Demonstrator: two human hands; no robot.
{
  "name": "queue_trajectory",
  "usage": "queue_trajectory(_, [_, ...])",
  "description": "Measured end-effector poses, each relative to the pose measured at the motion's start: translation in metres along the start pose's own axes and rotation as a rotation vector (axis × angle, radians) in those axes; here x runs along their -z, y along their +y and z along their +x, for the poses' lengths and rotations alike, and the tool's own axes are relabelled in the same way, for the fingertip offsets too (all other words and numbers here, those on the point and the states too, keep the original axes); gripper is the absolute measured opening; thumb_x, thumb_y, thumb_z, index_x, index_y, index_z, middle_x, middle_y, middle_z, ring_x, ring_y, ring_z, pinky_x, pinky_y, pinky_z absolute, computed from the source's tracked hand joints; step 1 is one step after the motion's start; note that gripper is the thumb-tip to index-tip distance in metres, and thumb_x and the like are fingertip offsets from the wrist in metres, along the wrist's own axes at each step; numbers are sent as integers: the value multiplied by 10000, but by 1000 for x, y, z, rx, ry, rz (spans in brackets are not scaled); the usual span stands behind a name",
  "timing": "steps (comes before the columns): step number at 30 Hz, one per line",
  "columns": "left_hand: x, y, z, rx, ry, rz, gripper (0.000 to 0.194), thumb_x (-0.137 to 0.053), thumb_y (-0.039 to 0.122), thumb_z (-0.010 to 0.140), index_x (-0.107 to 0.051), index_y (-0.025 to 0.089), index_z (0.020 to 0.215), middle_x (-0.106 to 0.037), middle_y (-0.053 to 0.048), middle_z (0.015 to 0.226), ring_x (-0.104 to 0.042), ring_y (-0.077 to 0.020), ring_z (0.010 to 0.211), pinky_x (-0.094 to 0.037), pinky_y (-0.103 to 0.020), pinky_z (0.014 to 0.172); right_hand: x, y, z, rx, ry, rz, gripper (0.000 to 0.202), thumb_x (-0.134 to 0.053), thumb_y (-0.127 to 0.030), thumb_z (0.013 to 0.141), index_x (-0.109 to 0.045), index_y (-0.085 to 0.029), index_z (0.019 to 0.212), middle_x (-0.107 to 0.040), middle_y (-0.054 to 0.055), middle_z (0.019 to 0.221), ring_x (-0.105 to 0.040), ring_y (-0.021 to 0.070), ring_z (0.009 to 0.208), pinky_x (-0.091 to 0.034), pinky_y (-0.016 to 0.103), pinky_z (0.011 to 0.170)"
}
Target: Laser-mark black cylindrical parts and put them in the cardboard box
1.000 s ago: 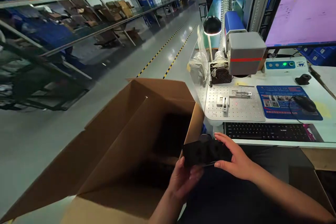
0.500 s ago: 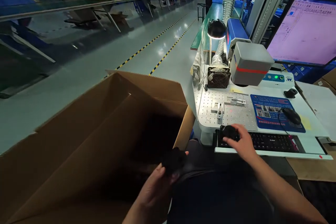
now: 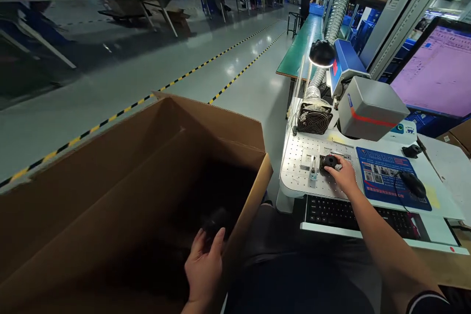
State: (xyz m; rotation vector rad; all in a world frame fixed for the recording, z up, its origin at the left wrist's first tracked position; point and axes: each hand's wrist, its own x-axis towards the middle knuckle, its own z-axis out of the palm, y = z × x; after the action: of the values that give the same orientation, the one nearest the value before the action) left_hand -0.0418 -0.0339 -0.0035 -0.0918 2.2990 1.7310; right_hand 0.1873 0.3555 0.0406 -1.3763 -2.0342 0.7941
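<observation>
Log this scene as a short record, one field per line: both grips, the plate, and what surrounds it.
Left grip: over the open cardboard box, fingers at a blurred dark item; hold unclear
Right grip: fingers closed on a black round part, at the perforated plate
Right of plate: blue mouse pad bearing a black mouse
Nearer the person: black keyboard
Behind plate: round fan
Overhead: grey machine head with red stripe
Box contents: too dark to tell
</observation>
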Motion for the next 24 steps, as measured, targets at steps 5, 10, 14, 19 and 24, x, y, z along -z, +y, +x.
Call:
queue_trajectory(5, [-2,-7,13,116,26,12,876,-790,673,657,-628,124,1320,-654,-123,1291,-565,-319,1283,-380,-447,1187,-9,-1,4,1,44,38,728,-751,-494,719,-622,-218,1380,-611,124,1268,-572,294,1116,-436,478,1024])
queue_trajectory(10, [-6,-10,16,71,5,2,851,-783,700,613,-683,116,1224,-663,-129,1256,-589,-340,1232,-391,-461,1174,-17,2,3,12,60,49,795,-749,-524,718,-582,-197,1424,-602,136,1292,-569,307,1110,-446,484,1011])
queue_trajectory(14, [-6,1,11,74,4,22,904,-765,718,588,-673,83,1225,-658,-149,1249,-560,-355,1266,-353,-470,1202,-18,6,-3,65,137,-1,942,-745,-614,706,-506,-116,1469,-558,186,1371,-527,336,1179,-413,508,1050])
queue_trajectory(19, [-8,12,7,63,-20,28,828,-767,698,578,-700,111,1158,-646,-132,1270,-556,-360,1264,-392,-455,1174,-21,12,-11,14,188,-22,842,-722,-589,711,-552,-130,1397,-628,153,1266,-542,328,1078,-414,520,1011])
queue_trajectory(24, [-11,14,6,28,-29,11,810,-762,672,589,-696,102,1161,-657,-139,1242,-577,-353,1244,-426,-435,1146,-27,15,-10,-42,143,32,723,-710,-475,721,-580,-154,1356,-660,119,1203,-565,320,1082,-418,501,990])
